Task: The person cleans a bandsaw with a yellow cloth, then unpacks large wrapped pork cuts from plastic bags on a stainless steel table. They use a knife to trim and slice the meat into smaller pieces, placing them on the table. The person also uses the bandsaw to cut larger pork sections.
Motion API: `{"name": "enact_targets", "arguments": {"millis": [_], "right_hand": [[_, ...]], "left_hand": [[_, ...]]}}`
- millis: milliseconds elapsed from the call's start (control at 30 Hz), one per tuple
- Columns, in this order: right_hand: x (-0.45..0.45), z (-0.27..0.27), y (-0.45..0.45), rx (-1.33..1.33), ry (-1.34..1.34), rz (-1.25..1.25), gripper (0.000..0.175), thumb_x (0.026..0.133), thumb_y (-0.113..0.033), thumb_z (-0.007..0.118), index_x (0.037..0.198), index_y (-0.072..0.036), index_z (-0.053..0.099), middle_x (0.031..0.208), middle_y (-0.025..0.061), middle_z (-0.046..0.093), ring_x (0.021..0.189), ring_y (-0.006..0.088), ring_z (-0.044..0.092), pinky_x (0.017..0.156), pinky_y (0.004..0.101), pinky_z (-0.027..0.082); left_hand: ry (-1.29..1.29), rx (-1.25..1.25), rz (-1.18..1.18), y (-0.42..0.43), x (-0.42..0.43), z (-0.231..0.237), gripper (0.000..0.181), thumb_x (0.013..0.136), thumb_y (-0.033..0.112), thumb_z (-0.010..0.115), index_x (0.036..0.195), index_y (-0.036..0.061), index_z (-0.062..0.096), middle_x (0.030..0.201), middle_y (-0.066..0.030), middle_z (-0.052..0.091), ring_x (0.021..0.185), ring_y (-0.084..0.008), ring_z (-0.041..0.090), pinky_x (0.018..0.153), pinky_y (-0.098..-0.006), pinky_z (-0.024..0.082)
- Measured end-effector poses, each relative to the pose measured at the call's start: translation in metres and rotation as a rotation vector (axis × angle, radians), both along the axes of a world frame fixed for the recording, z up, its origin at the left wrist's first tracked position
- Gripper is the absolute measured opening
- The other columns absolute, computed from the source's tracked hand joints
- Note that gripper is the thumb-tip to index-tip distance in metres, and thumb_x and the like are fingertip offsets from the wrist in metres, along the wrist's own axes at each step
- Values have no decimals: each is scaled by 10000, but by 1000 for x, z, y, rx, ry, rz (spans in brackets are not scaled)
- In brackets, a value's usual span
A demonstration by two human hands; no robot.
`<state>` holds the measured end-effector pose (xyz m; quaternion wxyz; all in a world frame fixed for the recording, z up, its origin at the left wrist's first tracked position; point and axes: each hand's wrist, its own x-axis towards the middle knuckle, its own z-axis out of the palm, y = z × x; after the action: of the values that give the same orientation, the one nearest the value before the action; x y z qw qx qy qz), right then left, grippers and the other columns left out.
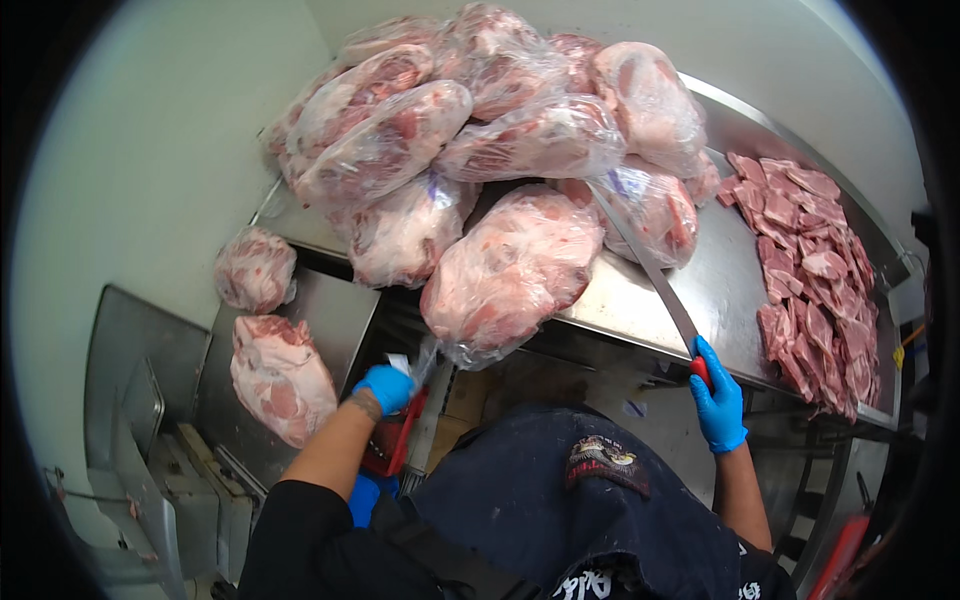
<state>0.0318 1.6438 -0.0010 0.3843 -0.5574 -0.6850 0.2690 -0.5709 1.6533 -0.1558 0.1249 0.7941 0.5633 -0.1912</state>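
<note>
My left hand [386,388], in a blue glove, grips the gathered end of a clear plastic wrap [426,364]. The wrap leads up to a large plastic-wrapped cut of meat [514,266] that overhangs the front edge of the steel table [626,300]. In my right hand [718,401], also blue-gloved, is the red handle [701,369] of a long butcher's knife [652,274]. Its blade slants up and left over the table, and the tip lies by another wrapped cut [651,214]. The palm side of my left hand is hidden.
Several wrapped cuts [525,139] are piled against the wall. Sliced meat [817,270] covers the table's right end. At left, a bare cut [283,375] and a smaller wrapped piece [256,268] rest on a steel surface [330,300] beside a steel machine [187,480]. A red crate [405,442] stands below.
</note>
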Motion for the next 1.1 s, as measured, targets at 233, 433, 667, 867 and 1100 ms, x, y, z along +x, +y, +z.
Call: {"name": "enact_targets", "arguments": {"millis": [233,433,667,867,1100], "right_hand": [[-38,9,39,-131,25,208,563,976,-63,614,1512,6,457,1491,148,555,1362,206,524,1154,344,372],[-62,15,68,-64,2,279,564,971,-133,661,1505,-68,495,1445,130,605,1294,210,590,1101,342,433],[-45,12,56,-95,61,239,546,990,-172,647,1500,-51,494,1481,127,575,1347,215,548,1137,353,405],[-5,0,26,-152,136,47,555,993,-181,638,1509,-48,483,1477,127,578,1337,211,553,1131,351,411],[30,-7,-9,-185,145,-147,589,998,-218,636,1555,-142,458,961,-57,557,707,37,422,639,201,400]], "left_hand": [[-1029,563,472,-31,68,-17,150,806,1,571,912,-28,672,1029,-215,665,919,-381,623,877,-427,493],[-813,772,177,7,125,99,167,763,89,692,882,-3,619,1459,-253,451,1346,-523,389,1168,-568,303],[-551,755,239,31,167,102,136,731,120,715,834,82,634,1181,-192,583,1160,-429,511,962,-574,412],[-956,546,462,21,188,91,137,769,35,612,895,40,558,786,-174,549,708,-347,540,680,-441,475],[-1359,-209,360,53,250,82,219,787,50,611,999,24,562,877,-81,521,813,-175,497,746,-346,459]]}}
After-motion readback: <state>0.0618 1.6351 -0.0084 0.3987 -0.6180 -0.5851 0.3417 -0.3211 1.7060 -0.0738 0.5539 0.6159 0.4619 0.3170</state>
